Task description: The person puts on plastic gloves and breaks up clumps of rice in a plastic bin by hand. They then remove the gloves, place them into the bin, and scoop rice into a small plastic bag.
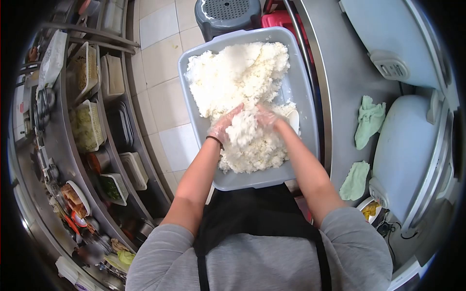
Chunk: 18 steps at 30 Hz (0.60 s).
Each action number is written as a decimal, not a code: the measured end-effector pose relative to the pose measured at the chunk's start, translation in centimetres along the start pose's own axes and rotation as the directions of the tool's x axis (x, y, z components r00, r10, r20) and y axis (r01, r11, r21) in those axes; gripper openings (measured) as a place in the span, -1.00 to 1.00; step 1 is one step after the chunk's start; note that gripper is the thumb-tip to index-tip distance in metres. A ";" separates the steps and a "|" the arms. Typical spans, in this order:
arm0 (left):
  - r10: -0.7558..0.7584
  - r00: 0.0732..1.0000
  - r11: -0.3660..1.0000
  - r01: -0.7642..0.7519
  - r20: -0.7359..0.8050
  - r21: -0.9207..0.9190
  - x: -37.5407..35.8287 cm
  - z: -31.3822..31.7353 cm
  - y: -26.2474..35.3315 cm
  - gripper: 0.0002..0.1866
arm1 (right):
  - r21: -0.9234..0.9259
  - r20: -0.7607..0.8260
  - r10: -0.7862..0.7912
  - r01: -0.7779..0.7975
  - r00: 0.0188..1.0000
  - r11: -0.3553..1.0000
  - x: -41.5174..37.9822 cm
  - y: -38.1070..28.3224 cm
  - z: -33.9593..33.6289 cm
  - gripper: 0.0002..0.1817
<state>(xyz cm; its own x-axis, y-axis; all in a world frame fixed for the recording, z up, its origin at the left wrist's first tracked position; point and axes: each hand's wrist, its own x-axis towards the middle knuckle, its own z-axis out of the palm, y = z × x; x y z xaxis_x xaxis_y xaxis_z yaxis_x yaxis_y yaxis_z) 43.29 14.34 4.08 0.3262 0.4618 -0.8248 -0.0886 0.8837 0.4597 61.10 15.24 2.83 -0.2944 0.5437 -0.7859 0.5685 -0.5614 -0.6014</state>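
Note:
White cooked rice [238,72] fills much of a grey-blue plastic tub [309,131], heaped higher at the far end. My left hand [224,124], in a clear plastic glove, is sunk in the rice with its fingers curved round a loose clump. Facing it, my right hand [268,116], also gloved, cups the clump from the other side. Rice hides part of the fingers on both hands. Beside my right hand, a white utensil [293,120], perhaps a rice paddle, is partly buried along the tub's right side.
A grey stool [228,12] stands beyond the tub, next to something red [281,19]. On the right, a steel counter [347,116] carries two large pale-blue rice cookers [407,150] and green cloths [370,121]. Steel shelves on the left hold baskets [87,127] and trays [133,170].

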 end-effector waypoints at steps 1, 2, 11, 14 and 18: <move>0.022 0.998 0.998 -0.026 0.065 0.063 -0.3 0.0 -0.1 -0.41 | 0.006 0.001 -0.001 0.001 1.000 1.000 0.3 -0.4 0.8 -0.49; 0.019 0.998 0.997 -0.023 0.063 0.068 -0.3 -0.1 -0.4 -0.41 | -0.078 0.018 -0.127 0.128 0.992 0.989 0.7 -0.7 1.6 -0.46; 0.249 0.966 0.861 -0.191 -0.064 0.472 -0.3 0.5 -1.5 -0.56 | -0.118 -0.285 -0.313 0.290 0.906 0.950 0.3 0.7 2.6 -0.51; 0.445 0.865 0.030 -0.272 0.231 0.962 0.5 -0.3 -1.8 -0.58 | 0.231 -0.502 -0.296 0.456 0.813 0.860 1.3 3.2 1.1 -0.64; 0.628 0.749 0.403 -0.544 0.210 0.736 0.0 1.2 -1.7 -0.38 | 0.224 -0.605 -0.198 0.404 0.771 0.887 0.0 2.1 -1.7 -0.51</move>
<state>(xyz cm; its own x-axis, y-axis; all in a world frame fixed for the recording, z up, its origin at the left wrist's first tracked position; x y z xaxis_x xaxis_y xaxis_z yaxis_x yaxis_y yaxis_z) 44.58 12.74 3.67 0.3864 0.8849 -0.2601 0.4799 0.0480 0.8760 63.65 15.11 1.84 0.1255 0.9080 -0.3998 0.2133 -0.4183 -0.8829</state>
